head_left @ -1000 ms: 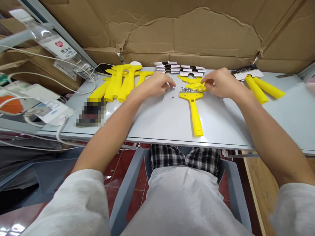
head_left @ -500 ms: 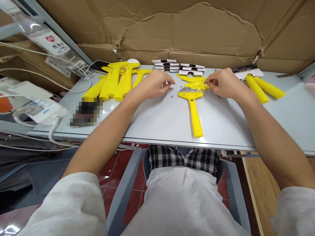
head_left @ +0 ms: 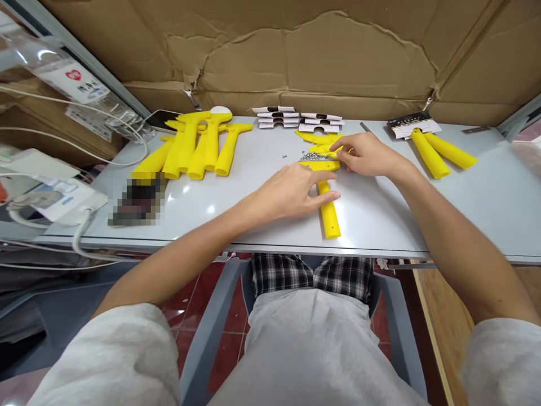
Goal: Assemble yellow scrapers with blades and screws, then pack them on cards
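A yellow scraper (head_left: 330,219) lies on the table with its handle toward me. My left hand (head_left: 291,193) reaches over its upper handle, thumb and fingers apart and stretched out; whether it touches the scraper I cannot tell. My right hand (head_left: 368,154) is at the right end of the scraper's head, its fingers bent in a pinch; anything between the fingertips is hidden. Just beyond the head lies a pile of small metal screws (head_left: 310,156). Flat yellow plastic pieces (head_left: 316,138) lie behind the screws, partly covered by my right fingers.
Several yellow handles (head_left: 190,146) lie in a heap at left, near a pixelated dark object (head_left: 137,200). Folded white cards (head_left: 276,118) are stacked at the back. Two yellow handles (head_left: 431,158) and a black-and-white card (head_left: 414,124) lie right. A bottle (head_left: 78,79) and cables stand left.
My left hand has moved right and toward me, from beside the screws to over the scraper's handle. My right hand has shifted slightly left and lower, to the scraper's head.
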`<state>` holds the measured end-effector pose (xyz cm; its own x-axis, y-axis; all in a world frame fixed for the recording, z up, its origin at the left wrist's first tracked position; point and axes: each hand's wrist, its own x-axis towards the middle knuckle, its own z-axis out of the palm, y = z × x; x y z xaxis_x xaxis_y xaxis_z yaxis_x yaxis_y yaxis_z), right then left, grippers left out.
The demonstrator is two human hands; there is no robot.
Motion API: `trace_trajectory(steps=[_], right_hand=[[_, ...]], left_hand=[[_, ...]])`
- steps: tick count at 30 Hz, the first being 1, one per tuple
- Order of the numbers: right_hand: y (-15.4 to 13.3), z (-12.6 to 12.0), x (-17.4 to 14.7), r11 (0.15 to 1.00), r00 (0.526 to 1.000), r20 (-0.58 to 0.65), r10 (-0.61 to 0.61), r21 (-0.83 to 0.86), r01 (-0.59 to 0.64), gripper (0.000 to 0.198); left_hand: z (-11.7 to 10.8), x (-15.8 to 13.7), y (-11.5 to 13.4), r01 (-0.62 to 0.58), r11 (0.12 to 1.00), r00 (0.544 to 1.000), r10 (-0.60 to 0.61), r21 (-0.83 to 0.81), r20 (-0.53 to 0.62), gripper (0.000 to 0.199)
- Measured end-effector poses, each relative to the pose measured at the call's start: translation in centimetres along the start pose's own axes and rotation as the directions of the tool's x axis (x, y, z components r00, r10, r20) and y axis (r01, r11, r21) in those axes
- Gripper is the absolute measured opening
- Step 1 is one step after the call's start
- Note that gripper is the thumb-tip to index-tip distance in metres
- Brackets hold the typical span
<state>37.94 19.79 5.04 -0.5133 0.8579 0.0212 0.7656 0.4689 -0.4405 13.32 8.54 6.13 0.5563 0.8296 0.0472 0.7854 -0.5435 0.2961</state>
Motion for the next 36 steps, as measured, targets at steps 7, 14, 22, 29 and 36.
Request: trace_trajectory(steps=[7,14,22,29,36], right_hand=[[-0.4,0.2,0.1,0.999,0.999,0.039,0.027,0.015,-0.028,0.054],[0.3,0.3,0.0,1.000,0.999,-0.053,-0.005,0.007,0.005,0.056],[1.0,0.6,0.2,0.998,0.993,-0.121,-0.008,-0.056,0.001,0.055],[1.2,0.3,0.0,0.996,0.989,-0.146,-0.013,-0.084,0.001,0.056],[1.0,0.0,-0.2,0.994,0.992,-0.129,-0.009,-0.105,-0.005,0.056]], left_hand=[[0.3,-0.8,-0.2,-0.030,0.999,0.998,0.032,-0.027,0.063,0.059],[-1.3,-2.3,-1.2,-0.039,0.996,0.991,0.049,-0.076,0.126,0.057],[-2.3,-3.2,-2.1,-0.051,0.997,0.980,0.038,0.062,0.194,0.050],[-1.5,-2.7,0.0,0.094,0.963,0.986,-0.125,0.252,0.111,0.059],[-0.1,-1.4,0.4,0.152,0.930,0.981,-0.184,0.334,0.064,0.064]])
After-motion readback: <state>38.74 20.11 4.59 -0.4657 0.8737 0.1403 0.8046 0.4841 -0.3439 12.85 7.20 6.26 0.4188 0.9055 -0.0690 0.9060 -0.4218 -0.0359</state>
